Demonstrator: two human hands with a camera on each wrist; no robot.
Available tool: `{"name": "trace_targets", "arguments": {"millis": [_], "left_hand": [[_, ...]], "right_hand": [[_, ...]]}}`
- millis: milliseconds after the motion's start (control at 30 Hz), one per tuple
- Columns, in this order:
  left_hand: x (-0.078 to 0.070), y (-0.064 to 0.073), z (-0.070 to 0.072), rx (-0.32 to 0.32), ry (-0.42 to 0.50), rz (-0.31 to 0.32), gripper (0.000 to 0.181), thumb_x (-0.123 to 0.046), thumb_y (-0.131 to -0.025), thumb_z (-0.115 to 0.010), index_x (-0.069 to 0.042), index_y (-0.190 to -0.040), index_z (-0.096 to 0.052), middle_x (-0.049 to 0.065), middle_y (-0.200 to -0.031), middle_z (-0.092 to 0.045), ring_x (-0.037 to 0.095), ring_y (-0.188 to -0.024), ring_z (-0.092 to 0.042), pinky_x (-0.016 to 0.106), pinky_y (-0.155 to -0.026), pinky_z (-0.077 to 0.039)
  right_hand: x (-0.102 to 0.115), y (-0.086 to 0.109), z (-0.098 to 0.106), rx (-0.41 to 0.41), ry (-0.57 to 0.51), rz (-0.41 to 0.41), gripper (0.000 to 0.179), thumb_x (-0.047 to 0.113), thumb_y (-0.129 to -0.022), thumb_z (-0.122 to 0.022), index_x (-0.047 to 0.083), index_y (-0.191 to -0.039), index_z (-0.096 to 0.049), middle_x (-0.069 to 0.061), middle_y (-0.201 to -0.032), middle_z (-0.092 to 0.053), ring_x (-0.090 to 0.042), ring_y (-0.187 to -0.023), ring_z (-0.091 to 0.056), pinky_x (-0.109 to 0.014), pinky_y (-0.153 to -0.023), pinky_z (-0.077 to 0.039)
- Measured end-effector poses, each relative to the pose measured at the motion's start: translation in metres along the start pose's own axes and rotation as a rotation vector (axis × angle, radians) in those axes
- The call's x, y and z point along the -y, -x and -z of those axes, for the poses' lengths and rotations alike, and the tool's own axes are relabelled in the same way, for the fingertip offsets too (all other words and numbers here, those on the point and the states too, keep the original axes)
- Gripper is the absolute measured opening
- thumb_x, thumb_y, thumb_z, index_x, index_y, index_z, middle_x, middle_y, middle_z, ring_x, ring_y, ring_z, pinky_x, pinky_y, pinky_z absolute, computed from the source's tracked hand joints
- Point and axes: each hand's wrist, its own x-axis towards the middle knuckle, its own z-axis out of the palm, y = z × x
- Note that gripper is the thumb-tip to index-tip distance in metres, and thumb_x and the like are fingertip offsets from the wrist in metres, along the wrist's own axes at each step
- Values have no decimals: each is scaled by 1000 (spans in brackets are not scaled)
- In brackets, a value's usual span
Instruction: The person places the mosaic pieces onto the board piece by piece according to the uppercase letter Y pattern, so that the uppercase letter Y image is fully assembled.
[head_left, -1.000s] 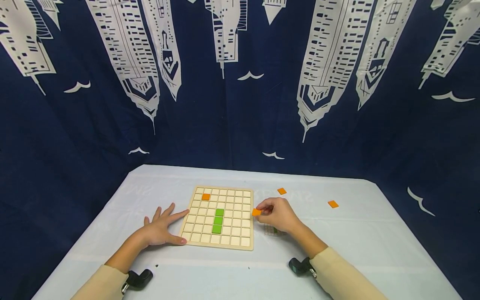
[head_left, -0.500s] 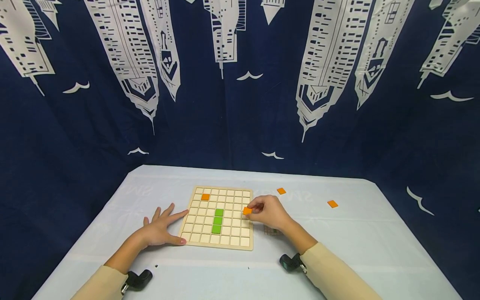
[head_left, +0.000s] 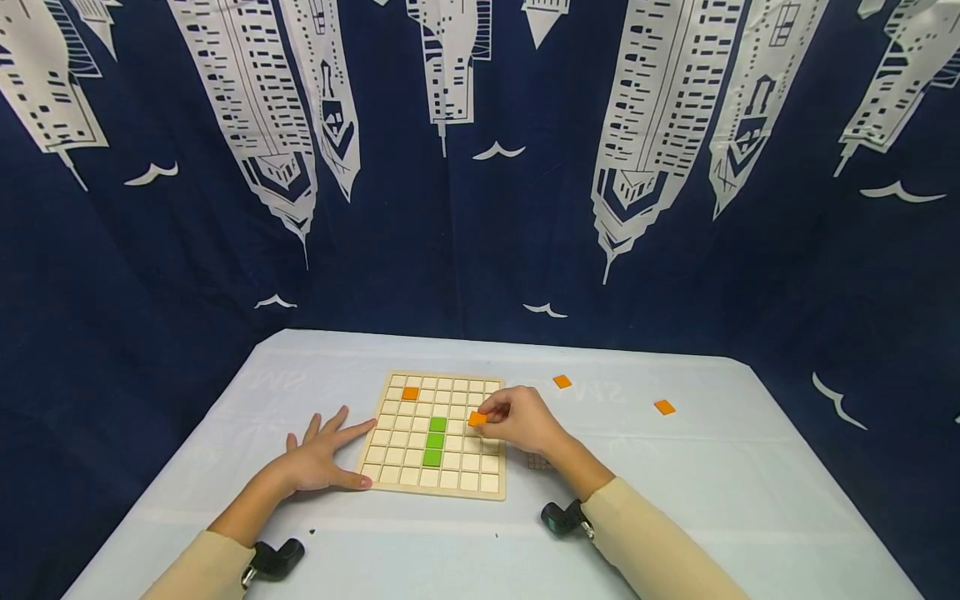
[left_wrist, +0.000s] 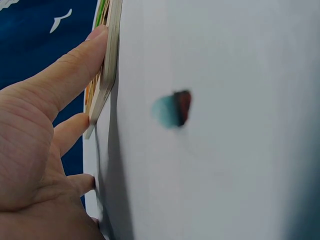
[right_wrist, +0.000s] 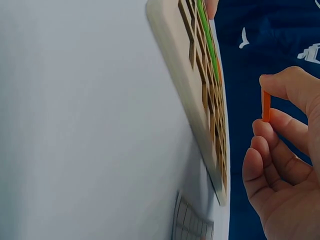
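A wooden grid board (head_left: 470,482) lies on the table. Three green tiles (head_left: 435,440) fill a short column in its middle, and an orange tile (head_left: 410,393) sits near its far left corner. My left hand (head_left: 322,458) is spread at the board's left side; in the left wrist view the thumb presses along the board's edge (left_wrist: 114,50). Between thumb and fingertips, my right hand (head_left: 521,419) pinches another orange tile (head_left: 477,418), raised over the board's right half. In the right wrist view that tile (right_wrist: 266,105) appears edge-on, the other fingers curled below.
Two loose orange tiles, a nearer one (head_left: 664,407) and a farther one (head_left: 562,382), lie right of the board. A small printed grid card (head_left: 538,462) is partly covered by my right forearm. Behind the white table (head_left: 420,550) hangs a dark blue patterned cloth (head_left: 450,250).
My right hand has moved left with the pinched orange tile, from beside the board's right edge to over its right half. The left hand has stayed in place.
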Motion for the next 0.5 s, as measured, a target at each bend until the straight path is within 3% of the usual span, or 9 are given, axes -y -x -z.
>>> {"name": "trace_targets", "arguments": {"millis": [367, 500], "left_hand": [[7, -2, -1, 4, 26, -11, 112, -67, -61, -87, -31, -157, -42, 26, -171, -6, 60, -152, 13, 85, -107, 14], [6, -1, 0, 8, 34, -9, 112, -63, -62, -89, -28, -157, -42, 28, -170, -5, 62, -151, 13, 86, -106, 13]], "right_hand": [[7, -13, -10, 34, 12, 13, 19, 18, -78, -89, 11, -92, -80, 2, -81, -75, -8, -70, -62, -22, -67, -54], [11, -18, -13, 38, 17, 14, 17, 17, -78, -89, 10, -91, -80, 3, -81, -75, -6, -70, -62, -21, -67, -54]]}}
